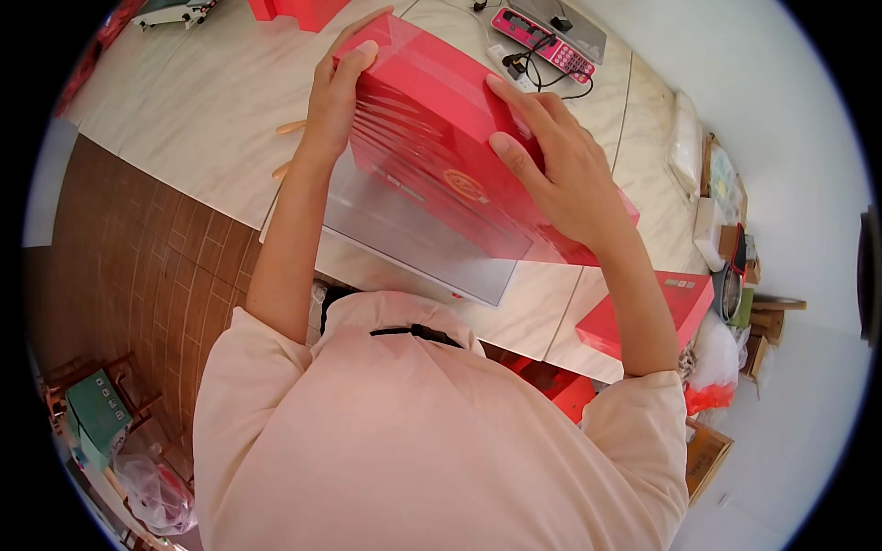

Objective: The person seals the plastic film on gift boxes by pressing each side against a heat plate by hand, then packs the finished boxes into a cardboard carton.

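A large red box [423, 156] with a round gold emblem is held tilted up on its edge, its side shiny as if covered in clear film. My left hand [342, 83] grips its far left corner, thumb on the upper side. My right hand [560, 165] rests on the right part of the box, thumb and fingers bent against its upper edge. Beneath the box lies a flat grey panel [367, 216] with a pale rim. Two light wooden handles [291, 127] stick out beside the panel at its left. The box's underside is hidden.
A second red box [648, 312] lies at the right. A pink power strip [542, 46] with black cables is at the back. More red packaging [299, 11] stands at the far edge. Bags and boxes line the wall [790, 184] on the right.
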The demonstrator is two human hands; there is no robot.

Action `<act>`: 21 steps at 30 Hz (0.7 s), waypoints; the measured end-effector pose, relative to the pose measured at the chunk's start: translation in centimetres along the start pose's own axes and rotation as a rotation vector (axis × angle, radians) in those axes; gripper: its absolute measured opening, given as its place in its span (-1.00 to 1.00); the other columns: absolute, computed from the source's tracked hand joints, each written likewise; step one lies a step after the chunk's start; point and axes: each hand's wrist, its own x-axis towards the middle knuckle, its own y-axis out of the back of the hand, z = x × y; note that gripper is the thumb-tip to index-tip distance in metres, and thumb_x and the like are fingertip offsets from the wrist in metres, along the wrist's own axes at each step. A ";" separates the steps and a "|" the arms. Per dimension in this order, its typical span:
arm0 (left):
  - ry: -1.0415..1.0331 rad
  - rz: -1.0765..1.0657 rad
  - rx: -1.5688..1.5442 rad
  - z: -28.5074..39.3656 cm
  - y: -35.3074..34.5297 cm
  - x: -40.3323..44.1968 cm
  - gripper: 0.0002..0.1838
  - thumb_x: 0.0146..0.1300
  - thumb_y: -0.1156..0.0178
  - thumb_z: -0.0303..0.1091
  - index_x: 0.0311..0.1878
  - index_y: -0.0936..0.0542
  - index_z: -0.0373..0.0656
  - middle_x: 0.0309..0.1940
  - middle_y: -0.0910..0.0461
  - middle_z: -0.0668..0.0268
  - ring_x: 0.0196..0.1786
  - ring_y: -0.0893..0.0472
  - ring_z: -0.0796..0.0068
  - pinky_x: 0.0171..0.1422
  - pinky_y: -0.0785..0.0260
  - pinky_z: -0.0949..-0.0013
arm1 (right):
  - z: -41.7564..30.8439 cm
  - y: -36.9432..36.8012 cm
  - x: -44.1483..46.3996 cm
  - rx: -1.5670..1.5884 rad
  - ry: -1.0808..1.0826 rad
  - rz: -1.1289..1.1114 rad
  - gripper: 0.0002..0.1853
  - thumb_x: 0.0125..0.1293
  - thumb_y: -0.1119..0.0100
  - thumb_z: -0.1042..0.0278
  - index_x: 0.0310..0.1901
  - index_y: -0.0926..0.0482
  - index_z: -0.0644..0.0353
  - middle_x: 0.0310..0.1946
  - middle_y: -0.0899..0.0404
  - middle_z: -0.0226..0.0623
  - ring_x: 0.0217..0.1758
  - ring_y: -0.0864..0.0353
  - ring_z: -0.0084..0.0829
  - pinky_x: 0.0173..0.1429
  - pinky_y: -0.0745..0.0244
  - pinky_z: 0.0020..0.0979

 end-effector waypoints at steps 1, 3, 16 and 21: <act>-0.004 0.002 -0.005 0.0 0.0 0.0 -0.43 0.27 0.05 -0.07 0.25 -0.43 -0.22 0.00 -0.53 0.26 0.07 -0.46 0.44 0.25 -0.18 0.43 | 0.0 0.0 0.0 0.000 -0.003 0.001 -0.52 0.34 -0.01 0.01 0.23 -0.40 0.00 -0.14 -0.48 -0.17 -0.17 -0.54 -0.15 -0.13 -0.44 -0.22; -0.002 0.004 0.000 -0.2 0.1 0.0 -0.43 0.27 0.05 -0.07 0.25 -0.43 -0.22 0.00 -0.53 0.26 0.07 -0.46 0.45 0.24 -0.19 0.43 | 0.0 0.0 0.0 -0.007 -0.003 0.001 -0.52 0.34 -0.01 0.02 0.23 -0.40 0.00 -0.14 -0.48 -0.16 -0.17 -0.54 -0.15 -0.13 -0.44 -0.22; 0.025 0.043 -0.053 -0.5 0.2 -0.2 -0.52 0.28 -0.03 -0.10 0.21 -0.48 -0.10 -0.19 -0.55 0.36 -0.10 -0.48 0.55 0.07 -0.29 0.48 | 0.2 -0.4 -0.1 -0.051 0.020 0.009 -0.51 0.34 0.00 0.00 0.24 -0.39 0.00 -0.17 -0.45 -0.14 -0.20 -0.53 -0.15 -0.17 -0.46 -0.22; 0.058 0.049 -0.070 -0.5 0.3 -0.3 -0.55 0.31 -0.02 -0.12 0.20 -0.48 -0.09 -0.21 -0.56 0.39 -0.14 -0.50 0.60 0.00 -0.33 0.50 | -0.3 -0.3 -0.1 -0.107 0.061 0.018 -0.34 0.20 -0.13 -0.13 0.30 -0.34 -0.05 -0.19 -0.45 -0.15 -0.20 -0.53 -0.17 -0.16 -0.46 -0.24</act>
